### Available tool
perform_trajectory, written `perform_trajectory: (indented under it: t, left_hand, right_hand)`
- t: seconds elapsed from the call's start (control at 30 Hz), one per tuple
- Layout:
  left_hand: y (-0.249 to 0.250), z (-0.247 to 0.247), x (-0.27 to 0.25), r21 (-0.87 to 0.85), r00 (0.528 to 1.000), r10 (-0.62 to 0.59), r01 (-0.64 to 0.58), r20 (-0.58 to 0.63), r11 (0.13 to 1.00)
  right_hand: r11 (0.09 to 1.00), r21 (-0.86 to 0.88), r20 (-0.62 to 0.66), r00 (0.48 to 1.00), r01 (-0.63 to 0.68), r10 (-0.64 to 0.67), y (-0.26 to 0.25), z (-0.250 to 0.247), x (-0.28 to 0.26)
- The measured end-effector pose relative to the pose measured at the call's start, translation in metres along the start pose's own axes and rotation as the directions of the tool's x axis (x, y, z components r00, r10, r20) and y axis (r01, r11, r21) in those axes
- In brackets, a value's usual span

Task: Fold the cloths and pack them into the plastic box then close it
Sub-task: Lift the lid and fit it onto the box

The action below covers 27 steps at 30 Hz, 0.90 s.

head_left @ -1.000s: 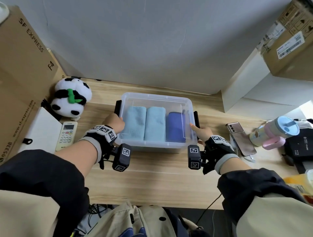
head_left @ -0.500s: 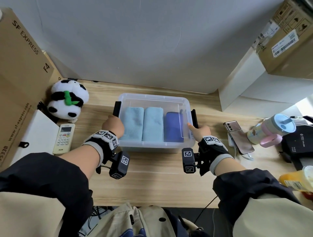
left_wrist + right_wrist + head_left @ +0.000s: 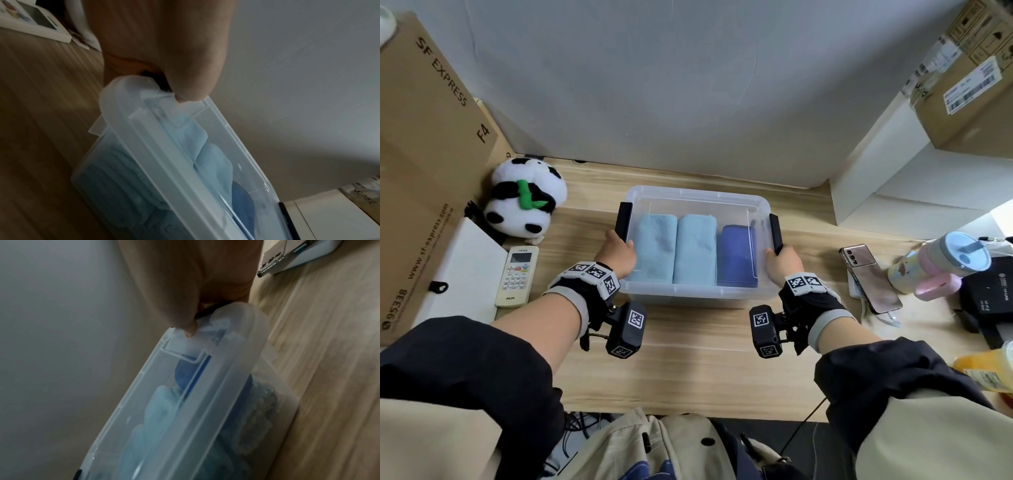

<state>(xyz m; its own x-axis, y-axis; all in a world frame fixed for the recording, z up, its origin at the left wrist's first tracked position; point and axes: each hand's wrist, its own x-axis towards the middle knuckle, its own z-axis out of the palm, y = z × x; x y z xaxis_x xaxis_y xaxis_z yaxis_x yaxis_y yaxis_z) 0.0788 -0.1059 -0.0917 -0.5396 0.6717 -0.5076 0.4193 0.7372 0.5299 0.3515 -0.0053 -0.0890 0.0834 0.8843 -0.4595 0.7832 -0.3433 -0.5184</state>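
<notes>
Plastic box (image 3: pixel 697 294) sits at the centre of the head view on the wooden surface (image 3: pixel 688 370), with its clear lid (image 3: pixel 698 200) in place on top. Three folded cloths lie side by side inside: a light blue cloth (image 3: pixel 655 246) at the left of the frame, a second light blue cloth (image 3: pixel 695 248) in the middle, and a dark blue cloth (image 3: pixel 736 255) at the right. A black latch (image 3: pixel 623 221) stands at the left end of the box and another black latch (image 3: pixel 775 233) at the right end.

Left hand (image 3: pixel 616 253) is at the near left corner of the box. In the left wrist view its fingers (image 3: pixel 191 81) curl over the lid edge and around the near end of the black latch, gripping it. Right hand (image 3: pixel 784 262) is at the near right corner. In the right wrist view its fingers (image 3: pixel 185 318) curl likewise around the other latch, with one fingertip pressing on the lid rim.

At the left of the head view, a panda plush (image 3: pixel 524 202) rests near a white remote control (image 3: pixel 517 275), beside a cardboard carton (image 3: pixel 424 154). At the right of the frame lie a phone (image 3: pixel 869 277) and a pastel tumbler (image 3: pixel 941 263).
</notes>
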Motion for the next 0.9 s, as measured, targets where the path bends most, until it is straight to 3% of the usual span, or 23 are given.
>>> perform_trajectory:
  t: [0.33, 0.6, 0.73, 0.9]
  left_hand:
    - [0.002, 0.000, -0.004, -0.061, 1.000, -0.014, 0.014, -0.003, 0.998]
    - [0.000, 0.001, -0.003, -0.051, 1.000, -0.006, 0.006, -0.006, 0.999]
    - [-0.004, -0.001, -0.002, -0.056, 1.000, 0.002, -0.002, 0.007, 0.998]
    - [-0.010, -0.006, 0.005, -0.237, 0.994, 0.051, -0.027, 0.096, 0.971]
  right_hand:
    - [0.979, -0.202, -0.086, 0.995, 0.022, -0.040, -0.009, 0.004, -0.004]
    - [0.967, -0.250, -0.122, 0.990, 0.038, -0.070, -0.013, 0.008, -0.009]
    - [0.986, -0.150, -0.079, 0.993, 0.076, -0.088, -0.005, 0.006, -0.015]
    - [0.981, 0.175, 0.064, 0.993, 0.089, -0.102, 0.010, 0.002, -0.019]
